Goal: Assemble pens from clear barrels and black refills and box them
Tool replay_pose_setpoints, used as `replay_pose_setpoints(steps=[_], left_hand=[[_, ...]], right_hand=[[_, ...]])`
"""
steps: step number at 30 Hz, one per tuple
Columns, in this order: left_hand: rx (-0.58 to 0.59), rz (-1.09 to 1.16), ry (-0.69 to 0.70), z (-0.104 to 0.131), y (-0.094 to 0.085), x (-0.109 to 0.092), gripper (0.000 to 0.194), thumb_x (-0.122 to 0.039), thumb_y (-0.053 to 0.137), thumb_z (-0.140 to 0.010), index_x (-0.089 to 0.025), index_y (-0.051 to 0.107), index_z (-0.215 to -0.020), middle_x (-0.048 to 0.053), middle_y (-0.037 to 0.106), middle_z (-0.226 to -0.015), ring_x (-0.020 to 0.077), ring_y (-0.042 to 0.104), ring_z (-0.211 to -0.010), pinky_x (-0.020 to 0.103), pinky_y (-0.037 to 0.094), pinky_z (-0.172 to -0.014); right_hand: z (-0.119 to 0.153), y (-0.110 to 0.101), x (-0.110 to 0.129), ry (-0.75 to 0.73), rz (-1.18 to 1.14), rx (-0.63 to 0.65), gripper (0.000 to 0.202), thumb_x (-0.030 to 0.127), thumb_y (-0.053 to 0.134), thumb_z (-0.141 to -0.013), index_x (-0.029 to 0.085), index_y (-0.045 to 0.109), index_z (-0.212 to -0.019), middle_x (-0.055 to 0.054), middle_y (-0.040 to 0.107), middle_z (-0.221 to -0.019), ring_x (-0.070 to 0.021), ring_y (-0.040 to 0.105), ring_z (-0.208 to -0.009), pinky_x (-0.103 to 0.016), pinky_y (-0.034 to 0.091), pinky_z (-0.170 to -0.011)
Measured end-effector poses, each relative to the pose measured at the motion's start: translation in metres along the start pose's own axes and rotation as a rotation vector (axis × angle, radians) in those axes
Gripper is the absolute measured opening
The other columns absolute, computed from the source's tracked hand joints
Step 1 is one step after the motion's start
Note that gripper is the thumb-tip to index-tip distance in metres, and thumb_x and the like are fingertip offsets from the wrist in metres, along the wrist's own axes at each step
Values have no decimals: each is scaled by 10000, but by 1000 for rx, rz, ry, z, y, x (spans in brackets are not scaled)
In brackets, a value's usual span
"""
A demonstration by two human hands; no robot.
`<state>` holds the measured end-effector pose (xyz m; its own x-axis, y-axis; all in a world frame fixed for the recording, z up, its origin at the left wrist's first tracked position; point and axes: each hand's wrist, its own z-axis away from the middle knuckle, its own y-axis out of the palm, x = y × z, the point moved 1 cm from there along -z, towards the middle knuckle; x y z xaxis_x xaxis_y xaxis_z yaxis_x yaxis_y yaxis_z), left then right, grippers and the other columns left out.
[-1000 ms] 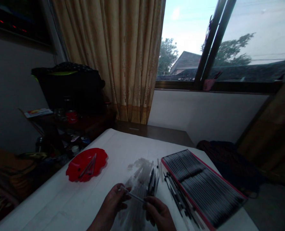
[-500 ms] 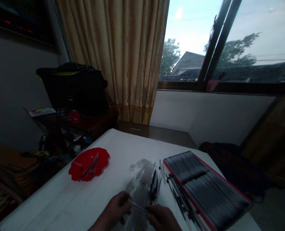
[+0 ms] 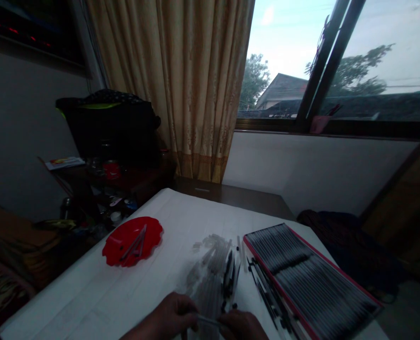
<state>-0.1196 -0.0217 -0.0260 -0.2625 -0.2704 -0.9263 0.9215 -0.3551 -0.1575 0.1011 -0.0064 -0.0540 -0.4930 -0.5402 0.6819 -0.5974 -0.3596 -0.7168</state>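
Observation:
A thin, pale, see-through tube is stretched between my two hands at the bottom of the head view. My left hand pinches one end with thumb and fingers. At the other end my right hand has its fingers closed round the tube. Under and beyond the hands lies a loose pile of clear tubes on the white tabletop. Along the pile's right side rest several dark, slim pen-like pieces. Blur hides the finer detail of the held tube.
To the right is a red-edged tray filled with rows of dark, slim sticks. More dark sticks lie along its left side. A scalloped red dish at left holds several thin sticks. A dark cabinet stands behind the table.
Both hands have moved slightly down and closer to me, still holding the tube between them. The whole view has shifted a little.

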Motion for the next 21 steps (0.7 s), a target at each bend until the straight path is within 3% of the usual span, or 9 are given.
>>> replay_pose_setpoints(steps=[6,13,18,21], left_hand=[[12,39,0,6,-8,-1,129,-226,612,-649,-161,721,-663,-19,644,-545,84,502,-426,198,422,-443],[-2,36,-23,3,-6,-3,116,-196,590,-630,-157,699,-614,-28,622,-510,79,506,-412,185,406,-431],[-19,-65,-70,4,-6,-13,154,-235,565,-657,-151,694,-662,-16,637,-534,81,517,-406,151,286,-345],[-19,-58,-74,1,-9,-13,152,-240,568,-663,-152,689,-689,-19,647,-556,76,520,-414,148,312,-360]], right_hand=[[-12,5,8,-46,54,-9,248,283,495,-825,230,679,-668,-11,648,-596,-130,531,-526,-223,275,-500],[-12,5,15,11,70,21,240,233,481,-827,204,699,-732,-49,690,-675,-156,597,-609,-220,322,-540],[-6,15,9,17,14,-73,245,284,478,-850,233,717,-845,-53,705,-723,-168,608,-633,-223,351,-565],[-4,21,3,42,-23,-131,268,323,463,-872,236,716,-869,-58,706,-738,-172,617,-655,-223,370,-589]])
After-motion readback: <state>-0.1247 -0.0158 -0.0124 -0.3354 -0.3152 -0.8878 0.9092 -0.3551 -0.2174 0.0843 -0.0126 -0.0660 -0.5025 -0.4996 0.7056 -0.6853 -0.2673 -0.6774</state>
